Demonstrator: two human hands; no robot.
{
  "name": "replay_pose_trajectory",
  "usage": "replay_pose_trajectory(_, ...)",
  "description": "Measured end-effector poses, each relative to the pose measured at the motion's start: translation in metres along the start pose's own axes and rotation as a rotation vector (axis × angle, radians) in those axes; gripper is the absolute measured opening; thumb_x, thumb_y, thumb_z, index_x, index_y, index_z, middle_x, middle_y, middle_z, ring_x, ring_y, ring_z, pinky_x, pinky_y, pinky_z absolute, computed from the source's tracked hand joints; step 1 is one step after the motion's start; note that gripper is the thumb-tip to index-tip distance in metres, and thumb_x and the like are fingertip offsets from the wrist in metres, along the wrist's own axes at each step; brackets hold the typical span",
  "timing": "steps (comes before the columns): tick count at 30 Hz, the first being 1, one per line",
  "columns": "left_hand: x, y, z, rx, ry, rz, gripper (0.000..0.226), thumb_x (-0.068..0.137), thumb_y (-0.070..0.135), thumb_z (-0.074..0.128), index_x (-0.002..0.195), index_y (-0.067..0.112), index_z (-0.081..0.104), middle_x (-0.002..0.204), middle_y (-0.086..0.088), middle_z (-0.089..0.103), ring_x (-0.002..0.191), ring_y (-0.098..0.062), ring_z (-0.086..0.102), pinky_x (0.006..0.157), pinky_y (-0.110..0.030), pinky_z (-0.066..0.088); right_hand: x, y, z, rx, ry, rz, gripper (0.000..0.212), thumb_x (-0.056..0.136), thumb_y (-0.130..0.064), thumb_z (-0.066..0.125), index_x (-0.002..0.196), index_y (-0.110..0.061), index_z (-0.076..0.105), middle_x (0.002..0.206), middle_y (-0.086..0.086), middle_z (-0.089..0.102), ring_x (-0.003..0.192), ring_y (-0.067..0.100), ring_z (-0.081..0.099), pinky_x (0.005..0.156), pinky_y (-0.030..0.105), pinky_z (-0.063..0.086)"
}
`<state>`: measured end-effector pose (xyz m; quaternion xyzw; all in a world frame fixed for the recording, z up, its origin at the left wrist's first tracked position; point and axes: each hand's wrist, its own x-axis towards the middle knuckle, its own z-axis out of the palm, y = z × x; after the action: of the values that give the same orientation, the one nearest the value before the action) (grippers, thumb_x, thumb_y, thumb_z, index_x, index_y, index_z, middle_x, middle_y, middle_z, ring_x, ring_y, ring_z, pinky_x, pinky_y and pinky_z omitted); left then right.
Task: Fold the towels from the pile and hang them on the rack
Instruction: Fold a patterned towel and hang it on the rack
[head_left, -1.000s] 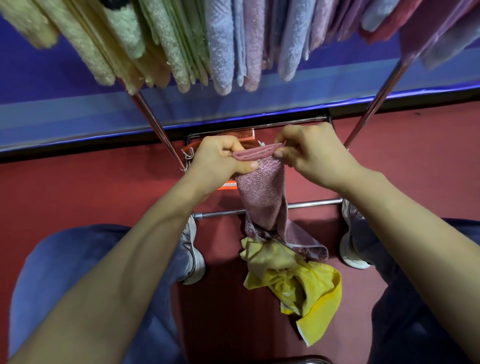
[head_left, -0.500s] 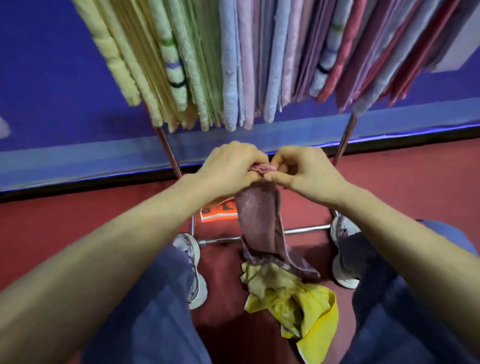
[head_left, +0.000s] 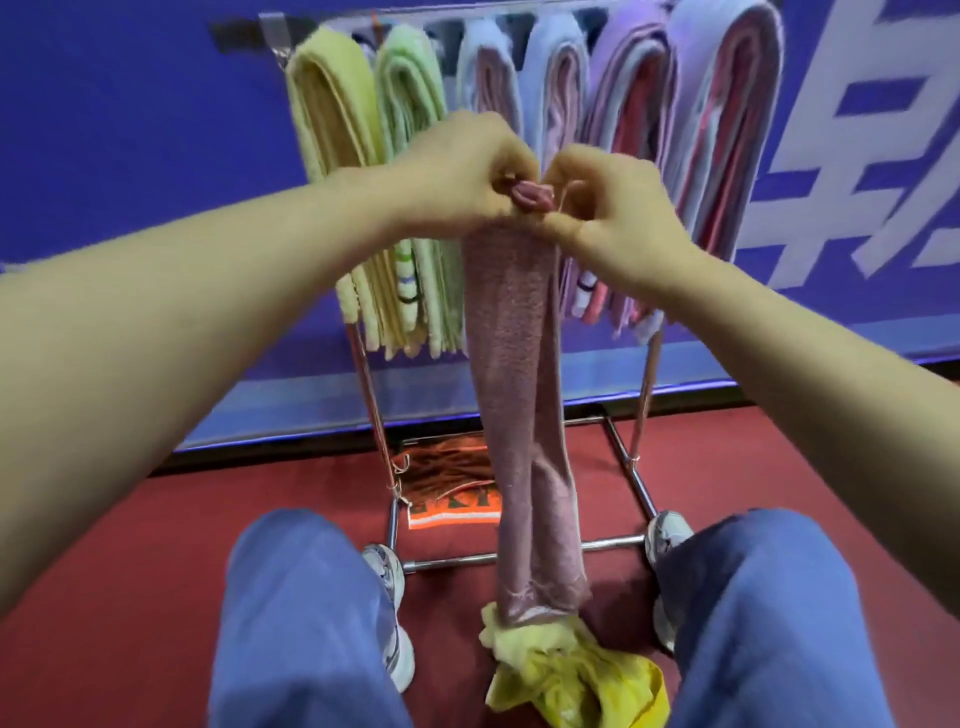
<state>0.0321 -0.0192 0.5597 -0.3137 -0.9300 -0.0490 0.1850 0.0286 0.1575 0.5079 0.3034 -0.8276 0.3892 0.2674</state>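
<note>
Left hand and right hand pinching pink towel's top edge, hanging narrow — lower edge touching yellow towel.

Left forearm, right forearm: both bare right out to frame edges. Blue trousers, loose, plain fabric: left leg and right leg on near side of rack. White sneakers with grey panels: left sneaker at rack's near-left base corner, right sneaker at near-right corner.
</note>
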Motion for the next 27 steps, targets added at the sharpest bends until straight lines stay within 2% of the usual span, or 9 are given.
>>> replay_pose_trajectory(3,-0.006,0.005,-0.007,0.016,0.058,0.008,0.027,0.075,0.037,0.055,0.082,0.013,0.063,0.074,-0.007,0.062,0.076,-0.029,0.059,0.068,-0.046,0.047,-0.004,-0.009,-0.006,-0.012,0.132,0.021,0.019,0.074,-0.030,0.072,0.078,-0.021,0.055,0.061,-0.010,0.050,0.060,0.007,0.044,0.061,0.031,0.036)
replay_pose_trajectory(7,-0.015,0.003,-0.016,0.024,0.147,-0.013,0.026,0.082,0.034,0.062,0.088,0.010,0.069,0.082,-0.009,0.066,0.080,-0.027,0.060,0.071,-0.046,0.048,-0.028,-0.001,0.016,-0.004,-0.230,0.158,0.048,0.075,-0.045,0.077,0.109,-0.019,0.056,0.100,-0.006,0.067,0.088,0.014,0.061,0.082,0.034,0.048)
replay_pose_trajectory(9,-0.017,0.002,-0.017,0.025,0.139,0.016,0.027,0.081,0.032,0.065,0.088,0.006,0.069,0.082,-0.011,0.066,0.080,-0.028,0.060,0.071,-0.044,0.046,-0.042,0.004,0.029,0.079,-0.317,0.213,0.055,0.070,-0.058,0.073,0.116,-0.030,0.060,0.111,-0.009,0.069,0.102,0.013,0.065,0.093,0.039,0.051)
replay_pose_trajectory(11,-0.018,0.007,-0.018,0.045,0.075,0.070,0.030,0.080,0.033,0.065,0.088,0.004,0.069,0.083,-0.013,0.065,0.080,-0.029,0.059,0.072,-0.043,0.045,-0.054,0.005,0.040,0.118,-0.355,0.257,0.040,0.074,-0.055,0.074,0.107,-0.032,0.066,0.108,-0.008,0.073,0.104,0.012,0.066,0.095,0.040,0.052)
replay_pose_trajectory(14,-0.017,0.008,-0.016,0.069,0.079,0.096,0.032,0.082,0.035,0.069,0.092,0.004,0.069,0.088,-0.012,0.064,0.083,-0.028,0.059,0.074,-0.043,0.045,-0.071,0.008,0.058,0.109,-0.357,0.320,0.025,0.084,-0.034,0.075,0.101,-0.017,0.072,0.103,-0.002,0.074,0.103,0.014,0.066,0.090,0.032,0.050)
replay_pose_trajectory(17,-0.016,0.005,-0.014,0.072,0.107,0.110,0.023,0.086,0.024,0.073,0.099,0.006,0.071,0.095,-0.012,0.062,0.088,-0.029,0.058,0.077,-0.042,0.044,-0.087,0.015,0.076,0.087,-0.383,0.383,0.015,0.086,-0.028,0.073,0.094,-0.016,0.072,0.097,0.000,0.073,0.100,0.016,0.065,0.079,0.027,0.046)
replay_pose_trajectory(20,-0.017,0.001,-0.011,0.036,0.165,0.093,0.017,0.088,0.016,0.069,0.103,0.007,0.072,0.102,-0.013,0.060,0.095,-0.029,0.057,0.083,-0.043,0.045,-0.098,0.023,0.091,0.070,-0.422,0.434,0.017,0.086,-0.023,0.071,0.088,-0.007,0.070,0.092,0.008,0.073,0.095,0.024,0.066,0.076,0.032,0.048)
replay_pose_trajectory(24,-0.024,-0.012,0.011,-0.087,0.330,-0.049,0.019,0.088,0.014,0.065,0.105,0.013,0.073,0.108,-0.006,0.058,0.102,-0.017,0.053,0.087,-0.030,0.041,-0.108,0.031,0.102,0.038,-0.392,0.451,0.024,0.087,-0.016,0.063,0.065,-0.015,0.053,0.078,0.008,0.065,0.087,0.032,0.062,0.070,0.035,0.043)
replay_pose_trajectory(27,-0.036,-0.023,0.044,-0.206,0.571,-0.200,0.024,0.084,0.003,0.059,0.101,0.011,0.073,0.105,-0.003,0.057,0.101,-0.014,0.054,0.089,-0.024,0.042,-0.108,0.039,0.106,-0.001,-0.313,0.468,0.030,0.085,-0.015,0.061,0.062,-0.024,0.045,0.075,0.004,0.062,0.085,0.034,0.060,0.067,0.035,0.038)
